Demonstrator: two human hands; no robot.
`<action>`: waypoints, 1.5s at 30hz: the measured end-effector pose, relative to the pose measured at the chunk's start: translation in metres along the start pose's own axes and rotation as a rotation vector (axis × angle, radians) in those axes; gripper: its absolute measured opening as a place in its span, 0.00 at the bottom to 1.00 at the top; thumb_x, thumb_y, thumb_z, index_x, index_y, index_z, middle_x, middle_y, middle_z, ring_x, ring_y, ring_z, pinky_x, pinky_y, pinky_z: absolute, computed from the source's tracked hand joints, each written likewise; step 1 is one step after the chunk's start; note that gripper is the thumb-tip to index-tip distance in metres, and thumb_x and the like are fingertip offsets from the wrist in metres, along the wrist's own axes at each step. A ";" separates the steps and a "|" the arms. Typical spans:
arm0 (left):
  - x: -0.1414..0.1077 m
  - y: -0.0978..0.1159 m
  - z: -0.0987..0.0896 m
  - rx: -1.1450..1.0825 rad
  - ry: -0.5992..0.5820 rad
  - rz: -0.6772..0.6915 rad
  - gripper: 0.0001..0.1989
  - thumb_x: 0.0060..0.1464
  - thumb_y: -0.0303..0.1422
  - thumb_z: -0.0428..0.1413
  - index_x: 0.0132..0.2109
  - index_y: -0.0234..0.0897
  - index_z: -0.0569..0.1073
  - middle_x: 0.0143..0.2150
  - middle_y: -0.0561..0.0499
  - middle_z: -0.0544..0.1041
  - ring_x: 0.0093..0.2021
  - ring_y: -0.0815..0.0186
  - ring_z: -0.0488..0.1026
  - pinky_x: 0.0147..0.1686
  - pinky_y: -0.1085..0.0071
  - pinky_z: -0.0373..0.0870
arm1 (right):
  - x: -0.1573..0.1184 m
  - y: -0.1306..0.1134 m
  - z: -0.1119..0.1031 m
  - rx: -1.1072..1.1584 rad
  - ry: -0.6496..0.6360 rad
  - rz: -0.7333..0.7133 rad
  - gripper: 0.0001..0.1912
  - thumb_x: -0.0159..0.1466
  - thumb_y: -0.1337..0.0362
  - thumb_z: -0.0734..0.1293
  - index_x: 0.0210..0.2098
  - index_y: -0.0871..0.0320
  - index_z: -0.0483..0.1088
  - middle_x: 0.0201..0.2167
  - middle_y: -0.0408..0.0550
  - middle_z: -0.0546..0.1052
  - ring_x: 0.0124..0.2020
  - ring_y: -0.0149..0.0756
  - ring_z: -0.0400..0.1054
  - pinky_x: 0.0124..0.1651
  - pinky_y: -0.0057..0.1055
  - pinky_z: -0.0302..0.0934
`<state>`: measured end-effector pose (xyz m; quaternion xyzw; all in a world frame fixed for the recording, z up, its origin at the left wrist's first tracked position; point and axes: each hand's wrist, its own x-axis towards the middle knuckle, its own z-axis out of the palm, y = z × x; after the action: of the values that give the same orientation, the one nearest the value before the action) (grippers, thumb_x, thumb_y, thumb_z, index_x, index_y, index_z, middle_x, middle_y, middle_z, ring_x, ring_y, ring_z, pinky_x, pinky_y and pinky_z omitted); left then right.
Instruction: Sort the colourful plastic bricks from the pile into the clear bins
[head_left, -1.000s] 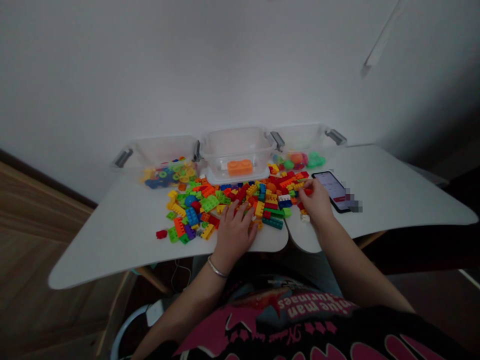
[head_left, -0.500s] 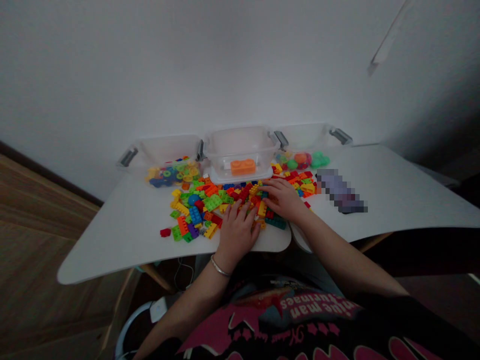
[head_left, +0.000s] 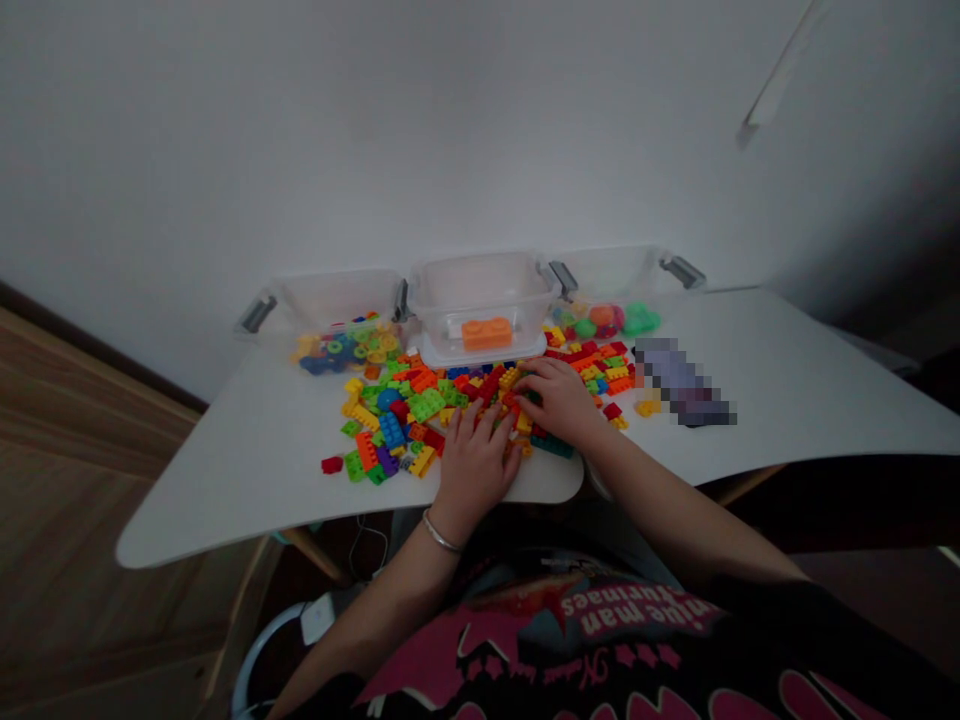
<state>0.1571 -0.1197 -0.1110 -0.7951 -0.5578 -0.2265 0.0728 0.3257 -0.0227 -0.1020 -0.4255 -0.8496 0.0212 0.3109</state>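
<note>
My left hand [head_left: 472, 468] lies open on the heap of plastic building bricks [head_left: 420, 405], fingers spread, gripping nothing. My right hand [head_left: 559, 402] curls over the heap's middle, though I can't quite tell whether it has a brick. The heap sits just in front of the clear plastic tub [head_left: 484, 295] (one orange brick [head_left: 487, 334] lies inside), with a second tub [head_left: 334, 300] left of it and a third tub [head_left: 607, 275] right of it, on the white table [head_left: 225, 480].

The person wears a black T-shirt [head_left: 600, 660] with a large pink star-edged print and pale lettering [head_left: 637, 612] that reads upside down from this view. The forearms [head_left: 675, 515] are bare, and a thin silver bangle [head_left: 439, 532] circles the left wrist [head_left: 442, 525].
</note>
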 end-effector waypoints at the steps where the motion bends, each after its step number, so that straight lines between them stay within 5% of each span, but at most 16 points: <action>1: 0.000 0.000 0.000 -0.001 0.002 -0.001 0.19 0.61 0.38 0.52 0.57 0.40 0.73 0.60 0.46 0.73 0.64 0.49 0.61 0.65 0.46 0.56 | 0.000 -0.003 0.001 -0.003 -0.003 0.001 0.07 0.61 0.62 0.68 0.36 0.54 0.78 0.51 0.53 0.77 0.54 0.47 0.67 0.59 0.50 0.60; 18: 0.002 0.000 -0.001 -0.008 -0.007 0.009 0.18 0.62 0.37 0.51 0.56 0.39 0.73 0.58 0.43 0.73 0.62 0.50 0.63 0.63 0.46 0.58 | 0.005 -0.009 0.007 0.056 0.010 0.047 0.04 0.55 0.65 0.72 0.30 0.55 0.73 0.52 0.53 0.76 0.56 0.49 0.65 0.62 0.51 0.57; 25: 0.000 -0.004 0.003 -0.028 0.031 0.032 0.24 0.62 0.38 0.52 0.62 0.34 0.67 0.60 0.43 0.72 0.63 0.52 0.63 0.65 0.49 0.56 | -0.009 -0.012 -0.005 0.167 0.158 0.125 0.02 0.59 0.64 0.69 0.32 0.53 0.72 0.39 0.50 0.79 0.44 0.45 0.71 0.52 0.45 0.63; 34: 0.008 -0.001 -0.009 -0.048 0.057 0.022 0.19 0.63 0.35 0.52 0.59 0.40 0.70 0.55 0.47 0.77 0.58 0.54 0.68 0.64 0.46 0.55 | -0.044 -0.020 -0.008 0.067 0.141 -0.163 0.05 0.64 0.63 0.65 0.33 0.51 0.74 0.34 0.46 0.80 0.40 0.41 0.70 0.50 0.42 0.62; 45: 0.022 -0.008 -0.013 -0.314 -0.022 -0.047 0.08 0.57 0.34 0.60 0.44 0.39 0.78 0.38 0.49 0.80 0.44 0.59 0.73 0.49 0.60 0.69 | -0.045 -0.018 0.003 0.060 0.264 -0.220 0.04 0.64 0.63 0.67 0.36 0.53 0.74 0.33 0.47 0.79 0.38 0.39 0.69 0.46 0.39 0.63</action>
<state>0.1525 -0.1025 -0.0907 -0.7858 -0.5348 -0.3040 -0.0636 0.3314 -0.0667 -0.1221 -0.3195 -0.8417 -0.0437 0.4330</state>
